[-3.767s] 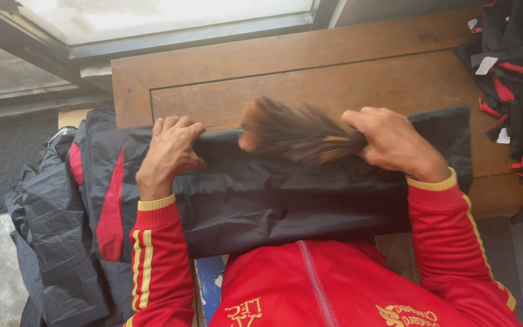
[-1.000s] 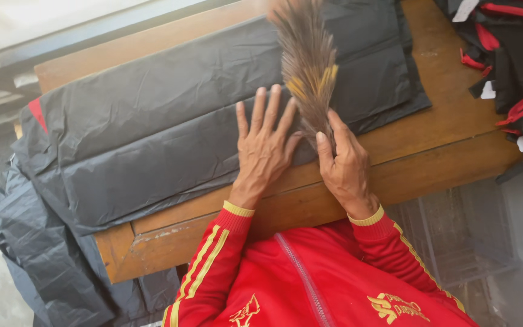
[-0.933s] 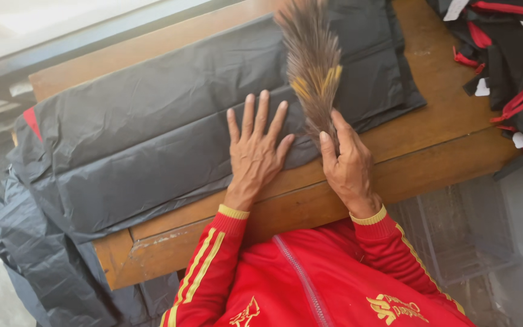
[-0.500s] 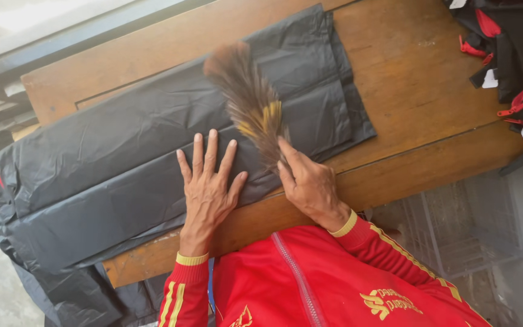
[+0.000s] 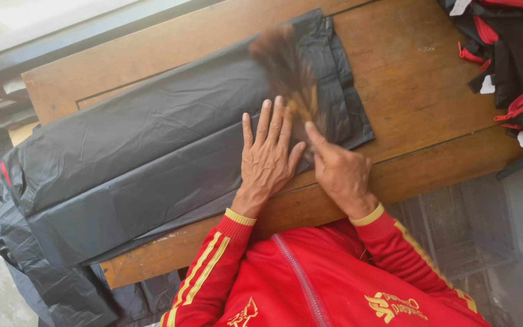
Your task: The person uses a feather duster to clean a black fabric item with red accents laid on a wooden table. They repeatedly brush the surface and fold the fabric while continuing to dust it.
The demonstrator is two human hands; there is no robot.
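Bench (image 5: 431, 79): wooden top with a raised near edge; it carries the sheet flat, its right end lying bare.
Black plastic sheet (image 5: 152, 157): a long folded stack lying slantwise across the bench, from near the far right corner down to the left end, where loose plastic spills over the edge and hangs; the flat spread gives an even surface to sweep.
Garment pile (image 5: 516, 66): black pieces with red trim, heaped at the far right corner of the bench, apart from the sheet.
Left hand (image 5: 269, 158): palm down on the sheet near the near edge, fingers (image 5: 266, 124) spread and released, gripping nothing; the flat press appears to pin the plastic so it does not slide.
Right hand (image 5: 341, 171): just beside the left hand, at the sheet's near right corner, fingers clenched around the brush's handle end, the index lying along it, which would steer the stroke.
Brush (image 5: 284, 69): a brown bristle bundle with a yellowish binding, blurred by motion, lying over the right end of the sheet and pointing toward the far edge.
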